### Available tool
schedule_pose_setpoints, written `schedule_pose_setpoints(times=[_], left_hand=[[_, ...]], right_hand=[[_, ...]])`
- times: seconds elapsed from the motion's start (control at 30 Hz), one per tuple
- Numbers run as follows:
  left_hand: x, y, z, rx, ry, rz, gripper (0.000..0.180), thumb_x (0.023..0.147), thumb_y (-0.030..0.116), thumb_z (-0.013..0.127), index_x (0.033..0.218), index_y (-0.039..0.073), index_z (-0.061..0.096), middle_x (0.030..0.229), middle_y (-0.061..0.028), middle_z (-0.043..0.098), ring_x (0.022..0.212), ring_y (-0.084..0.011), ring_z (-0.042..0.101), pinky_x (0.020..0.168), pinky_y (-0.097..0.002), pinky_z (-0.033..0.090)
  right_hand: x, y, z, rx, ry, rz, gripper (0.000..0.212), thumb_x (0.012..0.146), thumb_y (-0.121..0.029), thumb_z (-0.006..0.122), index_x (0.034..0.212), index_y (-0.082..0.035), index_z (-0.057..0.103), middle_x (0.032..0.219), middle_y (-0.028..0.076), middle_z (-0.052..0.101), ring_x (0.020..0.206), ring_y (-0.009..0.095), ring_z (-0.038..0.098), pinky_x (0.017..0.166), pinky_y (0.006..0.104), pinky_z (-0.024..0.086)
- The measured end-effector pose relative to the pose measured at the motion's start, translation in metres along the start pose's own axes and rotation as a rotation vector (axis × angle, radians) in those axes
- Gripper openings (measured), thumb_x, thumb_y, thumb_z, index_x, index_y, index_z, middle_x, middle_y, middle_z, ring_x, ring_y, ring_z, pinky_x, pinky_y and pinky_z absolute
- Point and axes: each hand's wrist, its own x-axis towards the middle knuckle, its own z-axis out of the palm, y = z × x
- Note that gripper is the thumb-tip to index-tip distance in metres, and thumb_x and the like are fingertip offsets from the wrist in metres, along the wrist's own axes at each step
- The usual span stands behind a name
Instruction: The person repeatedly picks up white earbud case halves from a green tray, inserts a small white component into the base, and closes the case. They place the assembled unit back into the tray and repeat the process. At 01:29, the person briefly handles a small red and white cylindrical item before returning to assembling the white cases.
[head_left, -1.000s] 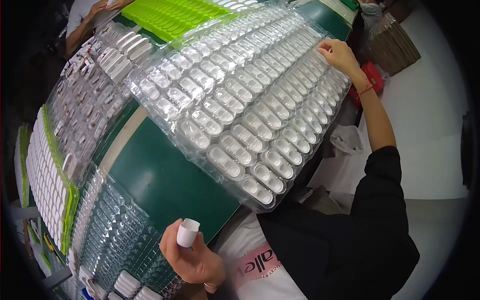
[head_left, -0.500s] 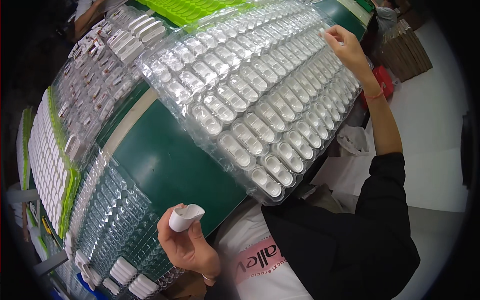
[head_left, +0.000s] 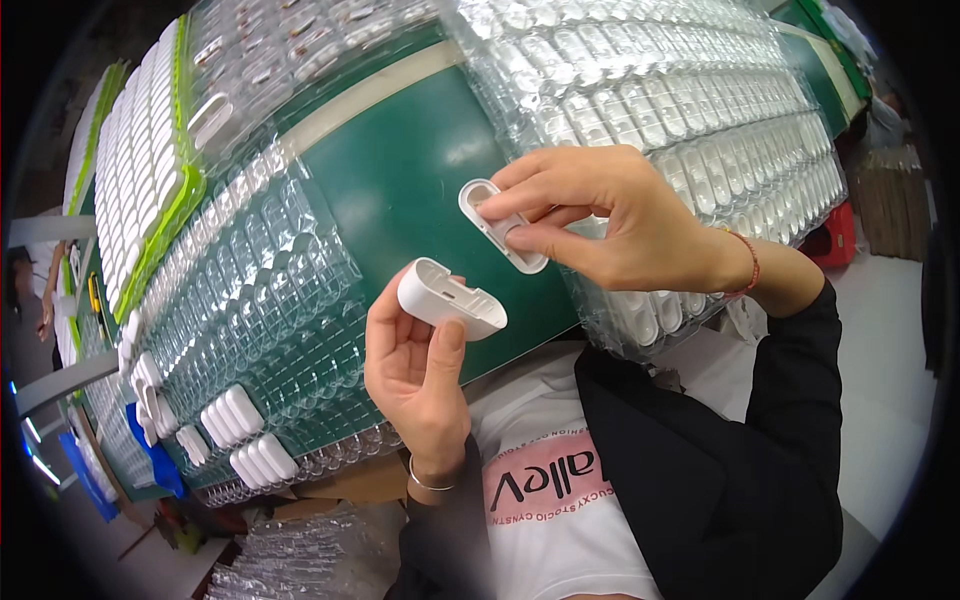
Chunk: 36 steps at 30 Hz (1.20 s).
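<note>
Between the thumb and fingers of my left hand is a white plastic case shell, hollow, with its open side turned up. My right hand pinches an oval white plastic insert with a raised rim and recesses; the fingertips cover part of it. The insert is held above and to the right of the shell, with a small gap between them. Both parts are over the green tabletop. Beside my right hand lies a clear blister tray with rows of similar white inserts.
At the left lies a clear blister tray with white shells in groups near its front edge. Green trays filled with white parts stand farther left. Another tray of small parts lies at the back. A red object is at the right.
My right hand has come back from the far end of the insert tray, bringing a white insert beside the shell. My left hand has risen slightly and tilted the shell. The view has shifted.
</note>
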Motion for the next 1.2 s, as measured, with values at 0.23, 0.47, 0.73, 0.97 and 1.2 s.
schedule_pose_setpoints(times=[0.23, 0.47, 0.73, 0.97, 1.2], left_hand=[[0.001, -0.006, 0.001, -0.039, -0.048, -0.023, 0.045, 0.093, 0.01, 0.061, 0.13, -0.008, 0.043, 0.119, -0.0174, 0.058, 0.111, -0.02, 0.057, 0.096, -0.0339, 0.045], [0.005, -0.009, 0.008, -0.044, -0.081, -0.025, 0.046, 0.089, 0.006, 0.065, 0.128, -0.008, 0.045, 0.12, -0.016, 0.058, 0.112, -0.0199, 0.057, 0.098, -0.034, 0.044], [0.009, -0.014, 0.006, -0.05, -0.092, -0.043, 0.044, 0.086, 0.005, 0.068, 0.123, -0.006, 0.048, 0.116, -0.0138, 0.059, 0.108, -0.0187, 0.058, 0.096, -0.0327, 0.045], [0.008, -0.022, 0.005, -0.166, -0.09, -0.025, 0.041, 0.085, 0.005, 0.07, 0.119, -0.004, 0.05, 0.111, -0.012, 0.06, 0.102, -0.0174, 0.06, 0.092, -0.0318, 0.047], [0.008, -0.02, -0.002, -0.332, -0.141, -0.146, 0.038, 0.081, 0.009, 0.075, 0.109, -0.002, 0.051, 0.102, -0.0102, 0.063, 0.091, -0.0149, 0.062, 0.079, -0.0272, 0.052]], right_hand=[[-0.003, 0.004, 0.011, -0.157, 0.011, -0.131, 0.024, 0.08, 0.004, 0.069, 0.102, -0.004, 0.071, 0.099, 0.012, 0.066, 0.082, 0.02, 0.068, 0.068, 0.0261, 0.058], [-0.012, 0.008, 0.013, -0.382, 0.018, -0.242, 0.03, 0.076, 0.005, 0.071, 0.103, -0.005, 0.068, 0.103, 0.014, 0.063, 0.078, 0.021, 0.068, 0.06, 0.0255, 0.055], [-0.018, 0.007, 0.017, -0.521, 0.032, -0.319, 0.032, 0.072, 0.005, 0.07, 0.104, 0.0, 0.065, 0.105, 0.012, 0.059, 0.075, 0.02, 0.068, 0.062, 0.0268, 0.057], [-0.019, 0.007, 0.02, -0.601, 0.047, -0.369, 0.031, 0.071, 0.005, 0.069, 0.101, -0.001, 0.065, 0.103, 0.011, 0.059, 0.074, 0.019, 0.067, 0.06, 0.0266, 0.056], [-0.015, 0.01, 0.018, -0.42, 0.036, -0.335, 0.037, 0.068, 0.009, 0.067, 0.102, -0.006, 0.068, 0.103, 0.01, 0.06, 0.069, 0.018, 0.063, 0.056, 0.028, 0.051]])
